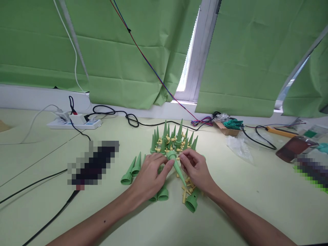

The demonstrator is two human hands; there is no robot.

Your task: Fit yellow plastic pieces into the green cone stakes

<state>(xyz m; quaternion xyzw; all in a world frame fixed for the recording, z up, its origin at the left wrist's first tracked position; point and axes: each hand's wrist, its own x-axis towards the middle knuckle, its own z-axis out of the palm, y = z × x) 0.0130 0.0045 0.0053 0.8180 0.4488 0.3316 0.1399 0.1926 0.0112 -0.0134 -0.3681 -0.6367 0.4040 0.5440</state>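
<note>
My left hand grips a green plastic cone-shaped spike by its wide end, its point slanting down to the right. Close to that wide end, my right hand pinches a small yellow plastic piece, mostly covered by the fingertips. Behind both hands, several green spikes stand upright with yellow pieces on them. More green spikes lie to the left of my left hand, and others lie under and in front of it. Loose yellow pieces are heaped below my right hand, beside a lying green spike.
A white power strip with plugs and black cables is at the back left. A blurred dark object lies at left. At the back right are a small cardboard box, a plastic bag, an orange cutter and a brown bottle.
</note>
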